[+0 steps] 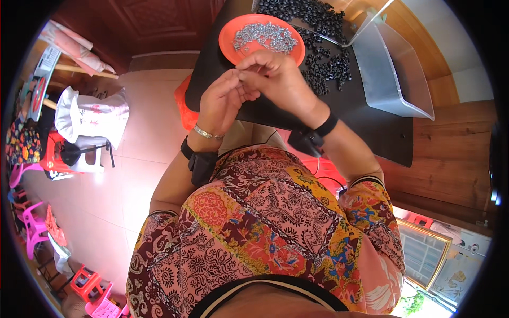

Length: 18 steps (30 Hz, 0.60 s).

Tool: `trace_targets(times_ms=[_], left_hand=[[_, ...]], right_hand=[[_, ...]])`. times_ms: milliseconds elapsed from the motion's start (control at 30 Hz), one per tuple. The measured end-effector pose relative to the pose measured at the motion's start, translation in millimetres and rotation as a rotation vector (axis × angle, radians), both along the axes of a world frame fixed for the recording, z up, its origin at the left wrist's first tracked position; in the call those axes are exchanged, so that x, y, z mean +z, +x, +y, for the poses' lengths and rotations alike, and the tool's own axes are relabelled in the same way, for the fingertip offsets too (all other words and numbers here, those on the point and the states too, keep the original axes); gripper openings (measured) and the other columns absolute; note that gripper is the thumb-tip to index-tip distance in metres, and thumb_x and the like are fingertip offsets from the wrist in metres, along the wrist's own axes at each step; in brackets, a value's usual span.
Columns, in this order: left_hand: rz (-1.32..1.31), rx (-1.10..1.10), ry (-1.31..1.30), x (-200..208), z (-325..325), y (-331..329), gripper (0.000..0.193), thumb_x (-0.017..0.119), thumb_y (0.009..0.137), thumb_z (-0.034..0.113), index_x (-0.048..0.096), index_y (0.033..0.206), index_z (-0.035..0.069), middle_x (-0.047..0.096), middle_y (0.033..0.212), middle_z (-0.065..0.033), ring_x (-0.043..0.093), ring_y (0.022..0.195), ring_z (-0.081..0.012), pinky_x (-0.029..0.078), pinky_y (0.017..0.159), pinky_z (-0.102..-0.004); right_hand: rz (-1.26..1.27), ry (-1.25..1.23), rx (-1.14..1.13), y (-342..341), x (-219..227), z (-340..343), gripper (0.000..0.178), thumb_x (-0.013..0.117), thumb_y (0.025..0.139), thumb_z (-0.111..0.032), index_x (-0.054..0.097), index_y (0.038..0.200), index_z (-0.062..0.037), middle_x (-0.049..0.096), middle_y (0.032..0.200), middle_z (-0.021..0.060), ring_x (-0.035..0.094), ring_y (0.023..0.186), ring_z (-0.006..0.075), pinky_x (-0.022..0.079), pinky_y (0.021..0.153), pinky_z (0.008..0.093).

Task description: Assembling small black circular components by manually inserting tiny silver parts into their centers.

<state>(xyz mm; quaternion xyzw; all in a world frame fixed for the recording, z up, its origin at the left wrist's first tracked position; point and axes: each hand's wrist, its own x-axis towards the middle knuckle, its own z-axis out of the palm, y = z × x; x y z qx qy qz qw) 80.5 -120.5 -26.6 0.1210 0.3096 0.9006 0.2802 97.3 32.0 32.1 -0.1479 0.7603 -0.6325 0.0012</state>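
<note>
My left hand and my right hand meet at the near edge of a black table. Their fingertips pinch together, and whatever lies between them is too small or too hidden to make out. Just beyond the fingers, an orange-red plate holds a spread of tiny silver metal pieces. Right of the plate lies a loose heap of small black parts. More black parts are piled farther back, by a clear plastic edge. Both wrists wear dark strapped devices.
A translucent plastic bin stands on the table's right side, against a wooden panel. An orange-red bag or cloth hangs by the table's left edge. On the floor at left are a white sack and several plastic stools.
</note>
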Motion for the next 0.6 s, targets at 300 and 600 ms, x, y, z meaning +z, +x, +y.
trace_targets(times_ms=[300, 600], left_hand=[[0.018, -0.004, -0.078, 3.7, 1.4, 8.8, 0.031, 0.043, 0.096, 0.024, 0.054, 0.106, -0.003, 0.06, 0.095, -0.0104, 0.055, 0.084, -0.0199, 0.044, 0.079, -0.0333], [0.106, -0.015, -0.161, 4.3, 0.1, 9.2, 0.03, 0.042, 0.095, 0.023, 0.054, 0.102, -0.003, 0.059, 0.092, -0.0101, 0.056, 0.082, -0.0189, 0.044, 0.079, -0.0314]], right_hand=[[0.384, 0.028, -0.193, 16.9, -22.3, -4.4, 0.009, 0.067, 0.083, 0.004, 0.059, 0.086, -0.0012, 0.06, 0.077, 0.0032, 0.06, 0.06, 0.0077, 0.05, 0.052, 0.0218], [0.157, -0.15, -0.195, 29.1, -13.4, -1.9, 0.006, 0.065, 0.084, 0.002, 0.061, 0.084, -0.0017, 0.061, 0.073, 0.0037, 0.06, 0.059, 0.0083, 0.05, 0.052, 0.0218]])
